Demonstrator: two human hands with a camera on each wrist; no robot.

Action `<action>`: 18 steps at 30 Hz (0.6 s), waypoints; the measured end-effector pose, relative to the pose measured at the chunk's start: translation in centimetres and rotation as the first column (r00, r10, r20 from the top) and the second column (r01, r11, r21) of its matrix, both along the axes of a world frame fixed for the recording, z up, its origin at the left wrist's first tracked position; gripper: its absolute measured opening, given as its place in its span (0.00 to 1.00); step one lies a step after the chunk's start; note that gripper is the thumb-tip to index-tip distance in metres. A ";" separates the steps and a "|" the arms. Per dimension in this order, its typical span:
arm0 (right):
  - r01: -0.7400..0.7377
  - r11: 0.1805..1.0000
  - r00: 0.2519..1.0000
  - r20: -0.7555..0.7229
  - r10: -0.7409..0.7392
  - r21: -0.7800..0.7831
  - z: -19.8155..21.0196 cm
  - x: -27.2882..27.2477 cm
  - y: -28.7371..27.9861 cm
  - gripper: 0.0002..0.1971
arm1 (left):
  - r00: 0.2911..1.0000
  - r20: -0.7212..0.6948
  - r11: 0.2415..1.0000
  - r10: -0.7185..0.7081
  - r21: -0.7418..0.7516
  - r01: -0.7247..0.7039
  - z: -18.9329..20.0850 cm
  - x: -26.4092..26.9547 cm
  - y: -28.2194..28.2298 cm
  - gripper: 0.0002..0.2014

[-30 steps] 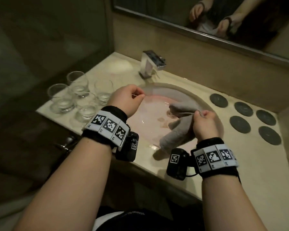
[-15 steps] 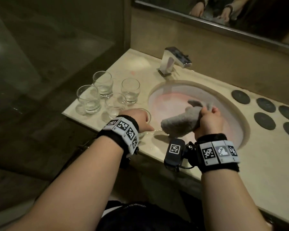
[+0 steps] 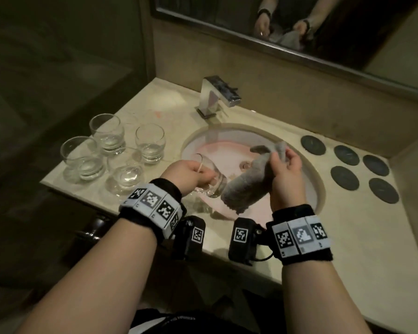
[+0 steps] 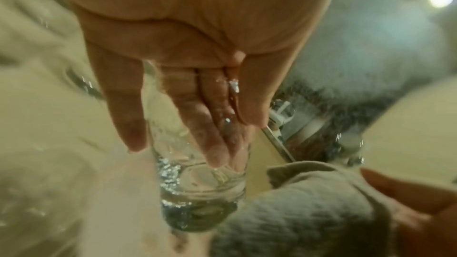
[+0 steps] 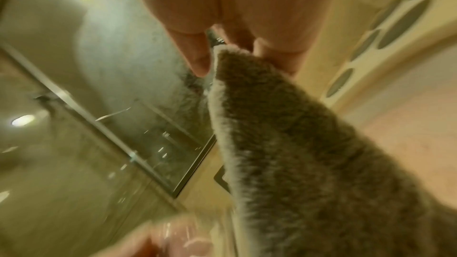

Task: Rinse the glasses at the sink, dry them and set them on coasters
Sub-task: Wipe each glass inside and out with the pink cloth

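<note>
The left hand [image 3: 190, 173] grips a glass [image 3: 210, 182] in the middle of the frame, tipped on its side over the sink [image 3: 320, 189]. Fingers [image 4: 212, 124] wrap around it. The right hand [image 3: 286, 174] squeezes a gray towel [image 3: 246, 189], which touches the glass's bottom. Four more glasses [image 3: 106, 132] stand at the left. Five dark coasters [image 3: 345, 177] lie at the right. A tap [image 3: 217, 95] sits above the sink.

glass [image 3: 209, 180]: clear – it's in my left hand [image 3: 186, 174]
towel [image 3: 249, 186]: grey, fuzzy
coasters [image 3: 344, 177]: dark grey, plain
basin [image 3: 217, 145]: pale pink
counter [image 3: 348, 237]: cream
my wristbands [image 3: 152, 208]: black – black-and-white square markers
</note>
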State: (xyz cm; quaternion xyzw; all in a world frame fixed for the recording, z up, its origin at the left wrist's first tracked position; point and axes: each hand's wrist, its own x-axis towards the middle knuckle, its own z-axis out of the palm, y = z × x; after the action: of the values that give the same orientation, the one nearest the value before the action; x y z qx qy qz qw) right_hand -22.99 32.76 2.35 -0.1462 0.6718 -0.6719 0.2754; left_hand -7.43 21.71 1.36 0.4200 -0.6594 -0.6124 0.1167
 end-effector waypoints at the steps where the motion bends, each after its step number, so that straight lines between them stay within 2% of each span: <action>1: -0.084 0.996 0.996 -0.032 0.083 -0.017 0.4 -0.4 0.0 0.14 | 0.997 -0.080 0.996 0.017 0.089 -0.010 0.5 -1.0 0.5 0.05; 3: -0.299 0.953 0.952 -0.078 0.295 -0.048 1.2 -1.7 0.1 0.14 | 0.977 -0.201 0.972 0.073 0.235 -0.024 1.5 -3.0 1.5 0.06; 4: -0.421 0.906 0.905 -0.091 0.416 -0.046 1.5 -2.6 0.1 0.17 | 0.966 -0.238 0.963 0.102 0.266 -0.036 1.8 -4.0 1.7 0.06; 6: -0.611 0.789 0.774 -0.160 0.612 0.063 2.3 -4.9 0.4 0.21 | 0.951 -0.276 0.962 0.141 0.266 -0.065 2.2 -6.0 2.2 0.07; 7: -0.637 0.749 0.701 -0.268 0.661 0.182 2.6 -6.2 0.5 0.21 | 0.947 -0.286 0.963 0.146 0.259 -0.070 2.4 -6.9 2.4 0.07; 8: -0.610 0.725 0.588 -0.430 0.685 0.321 3.0 -7.4 0.5 0.20 | 0.942 -0.303 0.965 0.147 0.253 -0.069 2.6 -7.8 2.8 0.08; 9: -0.541 0.713 0.404 -0.606 0.685 0.446 3.0 -8.6 0.5 0.19 | 0.934 -0.328 0.967 0.139 0.248 -0.057 2.8 -8.7 3.2 0.09; 10: -0.440 0.718 0.179 -0.730 0.659 0.540 3.0 -9.3 0.5 0.20 | 0.922 -0.364 0.968 0.133 0.249 -0.041 3.0 -9.4 3.5 0.10; 11: -0.321 0.748 -0.013 -0.793 0.609 0.580 2.8 -9.9 0.4 0.22 | 0.905 -0.402 0.965 0.138 0.260 -0.031 3.1 -10.1 3.8 0.11; 12: -0.239 0.785 -0.112 -0.820 0.562 0.571 2.7 -10.3 0.3 0.24 | 0.888 -0.434 0.961 0.150 0.277 -0.026 3.3 -10.7 4.0 0.12; 13: -0.225 0.817 -0.127 -0.847 0.516 0.531 2.5 -10.7 0.1 0.24 | 0.876 -0.458 0.958 0.154 0.286 -0.020 3.4 -11.2 4.1 0.12; 14: -0.257 0.828 -0.105 -0.866 0.489 0.499 2.4 -11.3 -0.2 0.24 | 0.867 -0.473 0.959 0.155 0.283 -0.017 3.6 -11.6 4.2 0.11; 15: -0.318 0.824 -0.050 -0.876 0.480 0.470 2.5 -11.8 -0.5 0.25 | 0.861 -0.483 0.961 0.158 0.277 -0.021 3.7 -12.0 4.1 0.10; 16: -0.383 0.812 0.048 -0.869 0.493 0.440 2.6 -12.3 -0.8 0.26 | 0.852 -0.496 0.961 0.170 0.274 -0.032 3.9 -12.3 4.1 0.08; 17: -0.433 0.810 0.193 -0.838 0.511 0.395 2.8 -12.6 -1.1 0.26 | 0.835 -0.519 0.959 0.183 0.280 -0.036 4.0 -12.7 3.9 0.06; 18: -0.454 0.827 0.373 -0.771 0.516 0.333 3.3 -12.7 -1.3 0.24 | 0.817 -0.542 0.955 0.199 0.296 -0.036 4.1 -13.0 3.6 0.07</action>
State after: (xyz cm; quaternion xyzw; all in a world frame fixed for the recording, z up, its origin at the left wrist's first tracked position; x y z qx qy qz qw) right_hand -35.72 31.44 5.65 -0.6294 0.6666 -0.3843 0.1089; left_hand -20.44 25.33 5.50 0.2718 -0.4771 -0.7854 0.2857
